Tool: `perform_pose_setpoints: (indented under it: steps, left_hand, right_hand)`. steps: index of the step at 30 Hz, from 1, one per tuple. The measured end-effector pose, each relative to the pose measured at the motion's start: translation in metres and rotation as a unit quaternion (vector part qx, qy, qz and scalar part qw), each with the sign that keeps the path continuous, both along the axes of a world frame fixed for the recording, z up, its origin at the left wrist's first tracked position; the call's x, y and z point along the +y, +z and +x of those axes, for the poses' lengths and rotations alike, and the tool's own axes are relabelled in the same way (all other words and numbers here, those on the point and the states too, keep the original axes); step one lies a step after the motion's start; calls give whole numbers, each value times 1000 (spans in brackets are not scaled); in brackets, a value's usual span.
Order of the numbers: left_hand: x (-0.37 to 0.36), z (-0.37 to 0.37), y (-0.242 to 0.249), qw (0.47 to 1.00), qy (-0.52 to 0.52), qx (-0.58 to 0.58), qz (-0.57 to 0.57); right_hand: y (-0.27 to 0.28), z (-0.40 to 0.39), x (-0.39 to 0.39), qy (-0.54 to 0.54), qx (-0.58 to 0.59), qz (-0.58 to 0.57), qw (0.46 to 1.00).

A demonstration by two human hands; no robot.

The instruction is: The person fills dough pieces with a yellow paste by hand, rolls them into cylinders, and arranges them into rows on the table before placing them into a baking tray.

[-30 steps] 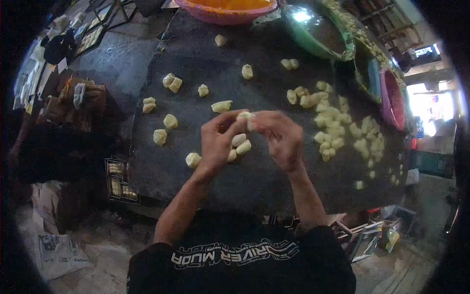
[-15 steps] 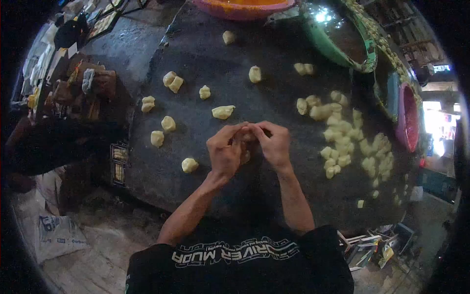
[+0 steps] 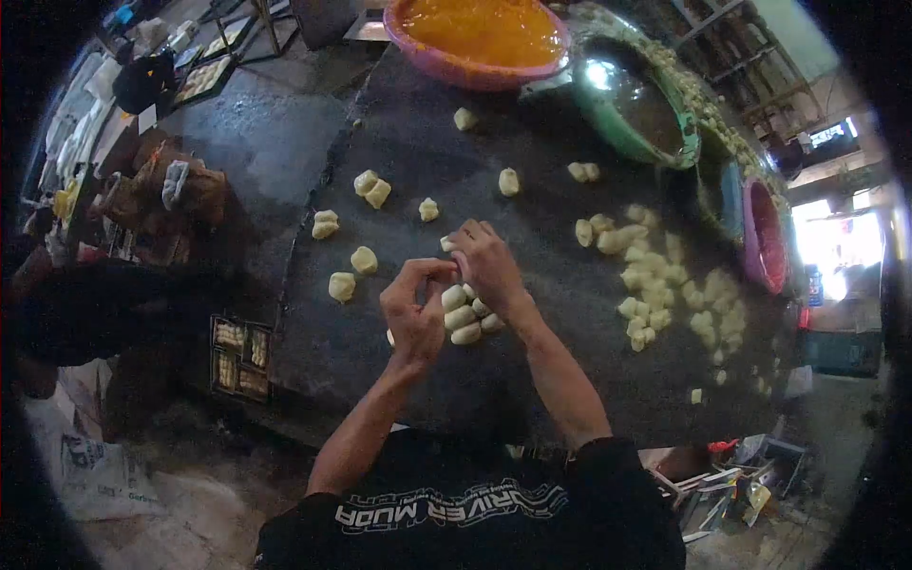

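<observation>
My right hand (image 3: 486, 269) reaches over a pale dough piece (image 3: 446, 244), its fingers closed on it and covering most of it. My left hand (image 3: 416, 309) is just to the left, its fingers curled in with thumb and fingertips pressed together. Whether it pinches anything is hidden. Below and between the hands, a tight group of smooth dough balls (image 3: 464, 318) rests on the dark tabletop (image 3: 532, 399). Another bit of dough shows partly behind my left hand. Loose dough lumps (image 3: 364, 259) lie scattered ahead and to the left.
To the right lies a large cluster of dough pieces (image 3: 651, 285). Along the far edge stand a pink basin (image 3: 408, 43) of orange liquid, a green basin (image 3: 617, 133) and a smaller pink basin (image 3: 763, 237). Trays of dough (image 3: 239, 356) sit beyond the left edge.
My right hand has moved left, from working together with my left hand to covering the long dough piece. The dough balls beneath my hands now show. The view has shifted slightly.
</observation>
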State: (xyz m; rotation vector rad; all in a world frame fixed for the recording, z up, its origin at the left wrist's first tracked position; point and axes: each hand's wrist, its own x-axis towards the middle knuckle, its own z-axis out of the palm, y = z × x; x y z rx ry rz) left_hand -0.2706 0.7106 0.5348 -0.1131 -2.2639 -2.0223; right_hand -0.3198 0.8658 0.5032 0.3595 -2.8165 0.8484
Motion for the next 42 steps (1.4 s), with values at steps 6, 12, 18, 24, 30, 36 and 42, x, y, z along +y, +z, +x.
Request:
perform_pose_setpoints:
  steps: [6, 12, 18, 24, 30, 36, 42]
  left_hand:
    - [12, -34, 17, 945, 24, 293, -141]
    - [49, -74, 23, 906, -242, 334, 97]
    - [54, -93, 11, 999, 14, 15, 24]
    - [52, -90, 27, 998, -24, 14, -48]
    - [73, -92, 39, 966, -108, -101, 210]
    - [73, -70, 11, 873, -144, -203, 419]
    - [55, -42, 65, 956, -254, -12, 146]
  right_hand:
    - [47, 56, 0, 37, -176, -477, 860]
    - [74, 37, 37, 163, -293, -745, 577]
    - [84, -171, 64, 75, 203, 153, 964]
    - [76, -299, 116, 48, 153, 291, 943]
    - [93, -111, 100, 45, -273, -566, 776]
    - [92, 16, 68, -74, -86, -300, 947]
    - [119, 63, 50, -164, 53, -308, 936]
